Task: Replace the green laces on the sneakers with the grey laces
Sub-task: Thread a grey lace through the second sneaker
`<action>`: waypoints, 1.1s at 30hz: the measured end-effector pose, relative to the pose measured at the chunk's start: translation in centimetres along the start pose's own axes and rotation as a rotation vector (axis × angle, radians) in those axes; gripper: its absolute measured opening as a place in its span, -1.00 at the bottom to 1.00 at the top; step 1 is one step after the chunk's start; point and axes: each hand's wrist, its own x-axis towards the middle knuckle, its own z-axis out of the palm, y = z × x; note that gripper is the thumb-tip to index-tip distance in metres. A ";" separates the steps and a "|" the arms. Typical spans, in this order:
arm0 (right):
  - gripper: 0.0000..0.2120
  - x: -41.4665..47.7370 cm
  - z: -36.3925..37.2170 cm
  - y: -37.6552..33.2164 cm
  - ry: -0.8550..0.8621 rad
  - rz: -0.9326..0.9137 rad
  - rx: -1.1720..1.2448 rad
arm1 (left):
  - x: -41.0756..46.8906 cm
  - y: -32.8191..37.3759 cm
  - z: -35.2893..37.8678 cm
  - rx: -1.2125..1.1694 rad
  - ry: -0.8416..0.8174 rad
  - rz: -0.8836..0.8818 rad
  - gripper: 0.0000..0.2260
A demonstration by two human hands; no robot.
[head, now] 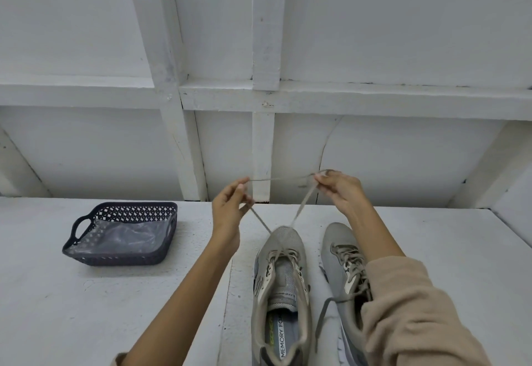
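Approx. half done, judged: left sneaker (283,279) is threaded at lowest eyelets only; right sneaker (342,253) looks fully laced. Lace (260,221) is drawn up from below the fingers. It is pinched by left hand (229,207) and right hand (341,190), fingers curled, w/ a span stretched between. Lace colour cannot be told.

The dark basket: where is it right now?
Head view, left side: the basket sits on the white table, left of the left hand and left sneaker.
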 end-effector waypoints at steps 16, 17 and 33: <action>-0.98 -2.3 3.1 -7.0 -0.211 -0.091 0.387 | 3.7 8.0 -2.0 -0.201 0.253 0.334 -0.85; -0.98 -2.8 3.6 -7.4 -0.241 -0.111 0.370 | 3.6 8.5 -1.9 -0.187 0.232 0.365 -0.85; -0.77 -8.5 0.8 -1.6 -0.505 -0.048 -0.361 | -2.3 3.6 -2.3 0.267 -0.247 0.215 -0.85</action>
